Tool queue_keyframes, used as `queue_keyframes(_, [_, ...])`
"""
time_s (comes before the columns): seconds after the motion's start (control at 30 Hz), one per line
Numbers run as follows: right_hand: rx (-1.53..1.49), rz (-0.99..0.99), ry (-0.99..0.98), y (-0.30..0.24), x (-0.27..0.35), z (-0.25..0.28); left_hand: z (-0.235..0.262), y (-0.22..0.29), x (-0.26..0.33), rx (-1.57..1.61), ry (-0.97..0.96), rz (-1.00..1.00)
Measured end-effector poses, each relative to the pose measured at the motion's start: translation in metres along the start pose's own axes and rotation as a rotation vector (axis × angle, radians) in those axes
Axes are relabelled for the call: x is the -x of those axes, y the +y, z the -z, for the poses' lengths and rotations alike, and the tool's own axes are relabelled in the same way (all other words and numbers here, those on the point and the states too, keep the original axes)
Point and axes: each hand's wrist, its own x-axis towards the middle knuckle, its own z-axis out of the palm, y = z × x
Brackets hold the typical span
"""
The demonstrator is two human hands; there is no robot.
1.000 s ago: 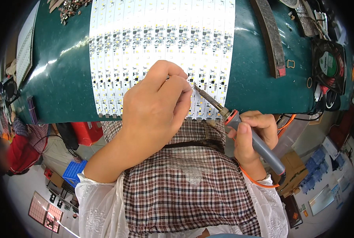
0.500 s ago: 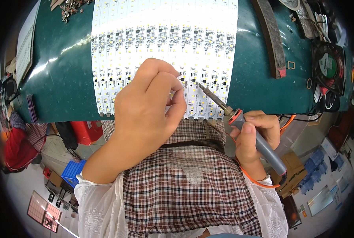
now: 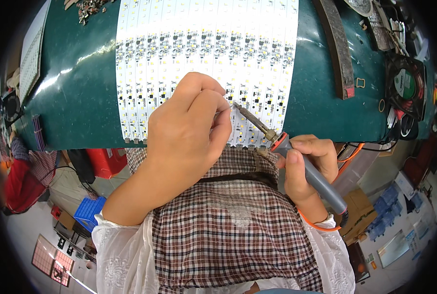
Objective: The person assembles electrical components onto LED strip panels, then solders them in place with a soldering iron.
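Note:
A white sheet of LED circuit board strips point(image 3: 203, 62), set side by side with small yellow LEDs and black chips, lies on the green table in front of me. Over its near middle is my left hand point(image 3: 184, 127), thumb and fingers pinched together; what they hold, if anything, is too fine to make out. My right hand point(image 3: 309, 166) grips the grey handle of a soldering iron point(image 3: 321, 182). The iron's dark tip points up and left, at the board right beside my left fingertips. Whether the tip touches the board I cannot tell.
On the green tabletop point(image 3: 81, 103), a long metal bar point(image 3: 337, 49) lies right of the board. A black fan point(image 3: 405, 85) stands at the far right. Small metal parts point(image 3: 88, 9) are piled at the back left. The iron's orange cord point(image 3: 321, 228) loops by my right wrist.
The soldering iron and my right hand have moved left, bringing the tip close to my left fingertips. My left hand has shifted slightly right and stays pinched. The board sits slightly further right.

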Motion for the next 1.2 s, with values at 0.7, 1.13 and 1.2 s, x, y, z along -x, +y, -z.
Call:
queue_keyframes(0.7, [-0.039,0.013,0.047,-0.003,0.002,-0.001,0.011,0.002,0.004,-0.180,-0.003,-0.016])
queue_keyframes(1.13, [-0.002,-0.015,-0.041,-0.005,-0.002,-0.013,0.011,-0.004,0.009,-0.098,0.028,0.057])
queue_keyframes(1.2, [0.000,-0.023,-0.045,-0.005,-0.002,-0.014,0.009,-0.005,0.008,-0.099,0.035,0.043])
